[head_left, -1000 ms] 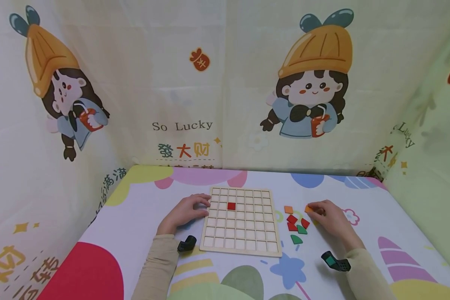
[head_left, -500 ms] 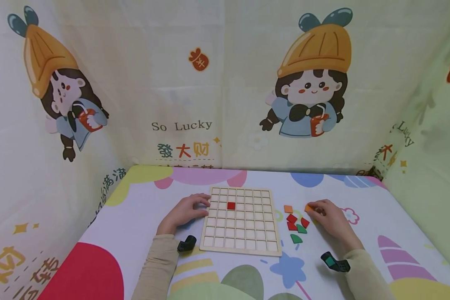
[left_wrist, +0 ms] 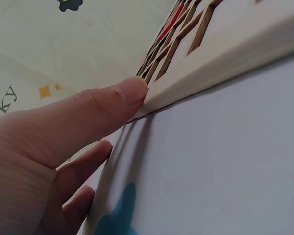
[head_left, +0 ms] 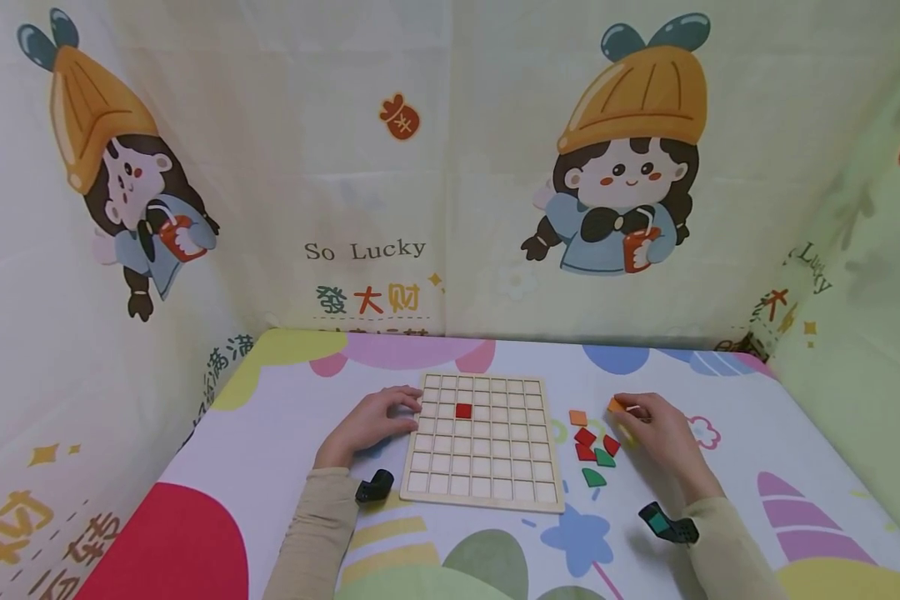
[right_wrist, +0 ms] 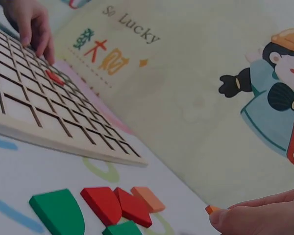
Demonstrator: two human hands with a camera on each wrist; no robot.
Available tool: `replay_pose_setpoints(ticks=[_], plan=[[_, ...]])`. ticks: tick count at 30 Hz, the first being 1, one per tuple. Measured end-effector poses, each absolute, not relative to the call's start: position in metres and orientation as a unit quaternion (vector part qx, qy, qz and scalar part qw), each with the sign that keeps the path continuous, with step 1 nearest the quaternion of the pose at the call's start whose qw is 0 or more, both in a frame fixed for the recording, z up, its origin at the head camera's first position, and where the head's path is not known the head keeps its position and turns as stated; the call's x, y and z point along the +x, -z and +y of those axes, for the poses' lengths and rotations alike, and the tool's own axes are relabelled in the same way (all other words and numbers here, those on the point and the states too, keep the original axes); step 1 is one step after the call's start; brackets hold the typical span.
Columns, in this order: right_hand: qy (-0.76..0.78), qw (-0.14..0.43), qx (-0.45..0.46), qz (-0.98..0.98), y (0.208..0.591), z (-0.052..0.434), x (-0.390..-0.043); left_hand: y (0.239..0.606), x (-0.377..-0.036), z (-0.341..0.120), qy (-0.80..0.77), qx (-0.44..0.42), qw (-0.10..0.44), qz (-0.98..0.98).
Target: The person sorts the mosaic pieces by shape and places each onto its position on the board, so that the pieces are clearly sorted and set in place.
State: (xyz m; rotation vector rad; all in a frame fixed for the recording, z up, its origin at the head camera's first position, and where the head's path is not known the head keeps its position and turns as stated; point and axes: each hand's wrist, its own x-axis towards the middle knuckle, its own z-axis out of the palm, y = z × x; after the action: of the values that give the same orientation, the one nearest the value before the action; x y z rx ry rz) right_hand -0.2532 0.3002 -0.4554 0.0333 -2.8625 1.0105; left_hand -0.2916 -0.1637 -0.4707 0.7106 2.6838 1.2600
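The right hand [head_left: 656, 429] is pinching a small orange piece [head_left: 617, 405] between thumb and fingertip, lifting it just clear of the surface [head_left: 720, 467], to the right of the loose pieces. Those pieces are lying in a little cluster: an orange square [head_left: 577, 418], red pieces [head_left: 585, 444] and two green pieces [head_left: 598, 467], all just beside the wooden grid board [head_left: 482, 442]. One red tile [head_left: 462, 410] is sitting in a cell near the board's upper middle. The left hand [head_left: 371, 425] is resting on the surface, its fingers lying loosely and its thumb pressing the board's left edge, holding nothing.
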Motion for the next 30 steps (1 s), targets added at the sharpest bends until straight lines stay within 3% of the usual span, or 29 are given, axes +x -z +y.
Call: replay_pose_setpoints(ticks=[12, 30], plan=[[-0.367, 0.060, 0.044, -0.927, 0.433, 0.258, -0.264, 0.469, -0.291, -0.164, -0.416, 0.231, 0.049, 0.878], [-0.422, 0.041, 0.094, -0.901, 0.435, 0.204, -0.280, 0.471, -0.293, -0.163, -0.411, 0.224, 0.053, 0.882]])
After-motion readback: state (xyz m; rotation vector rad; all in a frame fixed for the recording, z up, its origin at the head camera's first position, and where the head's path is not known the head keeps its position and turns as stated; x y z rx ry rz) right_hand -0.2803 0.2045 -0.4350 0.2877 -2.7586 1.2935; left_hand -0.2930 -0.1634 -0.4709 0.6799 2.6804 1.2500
